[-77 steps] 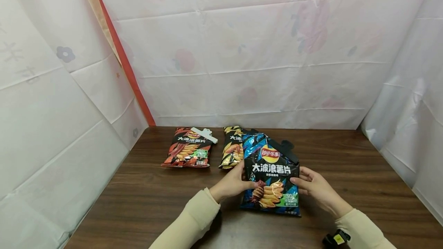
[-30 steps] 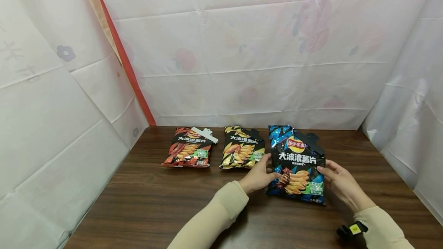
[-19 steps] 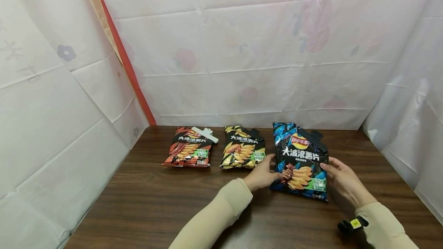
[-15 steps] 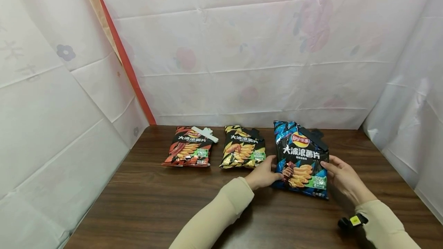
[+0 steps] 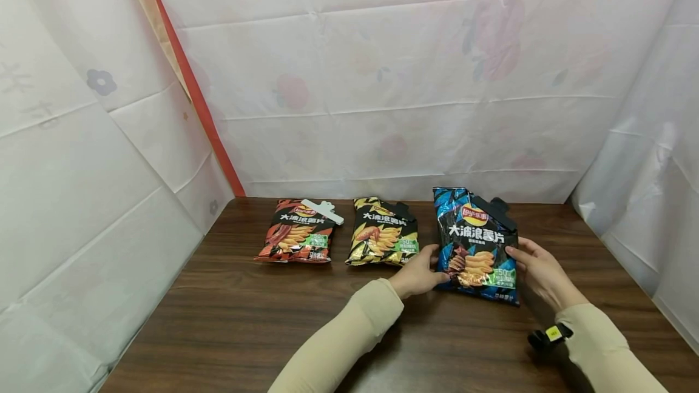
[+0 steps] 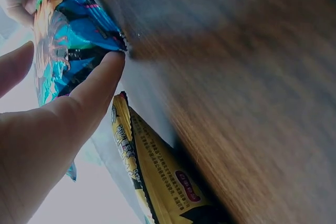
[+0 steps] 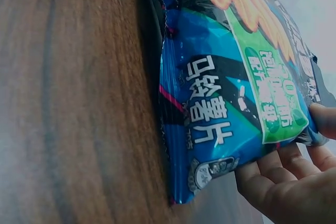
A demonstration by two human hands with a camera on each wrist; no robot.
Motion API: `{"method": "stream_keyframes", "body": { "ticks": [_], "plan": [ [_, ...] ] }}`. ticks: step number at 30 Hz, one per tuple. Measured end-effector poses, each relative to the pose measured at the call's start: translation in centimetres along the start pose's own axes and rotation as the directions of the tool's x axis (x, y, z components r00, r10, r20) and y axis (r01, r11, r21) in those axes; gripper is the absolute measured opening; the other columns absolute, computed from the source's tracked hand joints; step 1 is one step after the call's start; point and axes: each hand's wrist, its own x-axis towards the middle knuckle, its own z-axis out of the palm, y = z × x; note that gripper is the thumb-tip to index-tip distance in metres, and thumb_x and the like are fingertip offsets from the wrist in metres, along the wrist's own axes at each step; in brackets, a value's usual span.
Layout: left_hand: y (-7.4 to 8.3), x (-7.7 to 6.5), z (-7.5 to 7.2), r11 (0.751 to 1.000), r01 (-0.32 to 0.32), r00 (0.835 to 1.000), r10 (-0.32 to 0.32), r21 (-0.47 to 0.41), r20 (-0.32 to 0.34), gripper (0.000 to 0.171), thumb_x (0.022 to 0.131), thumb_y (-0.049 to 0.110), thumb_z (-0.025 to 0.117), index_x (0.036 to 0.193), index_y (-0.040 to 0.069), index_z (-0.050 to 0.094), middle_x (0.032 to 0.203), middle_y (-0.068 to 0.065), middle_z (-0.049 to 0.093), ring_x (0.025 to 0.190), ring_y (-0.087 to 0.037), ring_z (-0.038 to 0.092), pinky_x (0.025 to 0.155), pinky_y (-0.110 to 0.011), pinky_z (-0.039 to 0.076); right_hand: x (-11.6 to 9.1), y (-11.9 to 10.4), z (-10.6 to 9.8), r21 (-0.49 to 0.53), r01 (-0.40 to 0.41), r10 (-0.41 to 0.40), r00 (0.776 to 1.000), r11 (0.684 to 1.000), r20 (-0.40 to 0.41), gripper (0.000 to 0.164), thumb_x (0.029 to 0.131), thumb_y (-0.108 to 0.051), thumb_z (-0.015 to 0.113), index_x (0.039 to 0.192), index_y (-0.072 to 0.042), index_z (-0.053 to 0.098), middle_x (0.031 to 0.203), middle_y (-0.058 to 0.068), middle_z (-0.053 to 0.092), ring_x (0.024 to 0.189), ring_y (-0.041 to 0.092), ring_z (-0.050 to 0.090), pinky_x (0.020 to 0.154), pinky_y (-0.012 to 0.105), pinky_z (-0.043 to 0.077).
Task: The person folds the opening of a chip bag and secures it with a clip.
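Observation:
A blue and black bag of potato chips [image 5: 476, 247] is between my two hands at the right of the table, with a black clip [image 5: 494, 212] across its upper right corner. My left hand [image 5: 417, 273] grips its lower left side, thumb on the front. From the other side my right hand [image 5: 546, 275] holds the right edge, thumb on the front and fingers behind, as the right wrist view shows. In that view the bag's bottom seam [image 7: 173, 129] is close over the wood. A yellow and black chip bag [image 5: 383, 235] lies just left of my left hand.
Farther left lies a red chip bag [image 5: 299, 232] with a white clip [image 5: 323, 212] on its top corner. Behind the brown wooden table [image 5: 246, 320] hangs a pale printed sheet [image 5: 409, 108]; more sheeting stands at both sides.
Both hands have carried the blue chip bag to the right and toward the back, uncovering the yellow bag. In the last half second it shifted slightly farther back.

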Motion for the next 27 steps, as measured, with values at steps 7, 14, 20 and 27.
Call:
{"method": "stream_keyframes", "body": {
  "ticks": [7,14,20,27],
  "plan": [
    [0.1,0.1,0.1,1.0,-0.011,1.0,0.011,-0.024,0.015,0.073,0.094,0.018,0.067,0.155,0.015,0.027,0.152,-0.01,0.043,0.134,-0.029,0.049,0.101,-0.042,0.048,1.0,-0.2,0.0,-0.021,-0.019,0.018,0.998,1.0,-0.054,0.02,0.098,-0.027,0.06,0.116,-0.03,0.052,0.105,-0.015,0.051,0.088,-0.002,0.056,0.076,0.022,0.051],
    [0.3,0.6,0.2,0.999,-0.016,1.0,0.016,-0.033,0.004,0.074,0.093,0.017,0.068,0.155,0.014,0.028,0.154,-0.008,0.04,0.137,-0.028,0.046,0.103,-0.043,0.047,2.0,-0.4,0.2,-0.041,-0.053,0.048,0.993,0.998,-0.104,0.039,0.1,-0.025,0.057,0.136,-0.024,0.043,0.129,0.002,0.041,0.098,0.003,0.048,0.077,0.019,0.049],
    [0.3,0.9,0.4,0.999,-0.023,1.0,0.023,-0.036,-0.002,0.072,0.093,0.016,0.068,0.154,0.017,0.03,0.155,-0.008,0.038,0.135,-0.03,0.048,0.1,-0.042,0.049,2.4,-0.7,0.3,-0.032,-0.075,0.071,0.991,0.997,-0.114,0.062,0.1,-0.024,0.056,0.154,-0.014,0.025,0.144,0.013,0.032,0.098,0.003,0.049,0.076,0.021,0.052],
    [0.2,1.0,0.5,0.999,-0.037,0.999,0.038,-0.036,0.012,0.072,0.094,0.017,0.067,0.155,0.017,0.029,0.157,-0.008,0.036,0.137,-0.031,0.046,0.103,-0.042,0.047,3.1,-1.1,0.3,-0.074,-0.09,0.08,0.989,0.993,-0.121,0.072,0.102,-0.024,0.052,0.159,-0.01,0.01,0.153,0.021,0.023,0.091,0.001,0.052,0.073,0.022,0.053]
  ]
}}
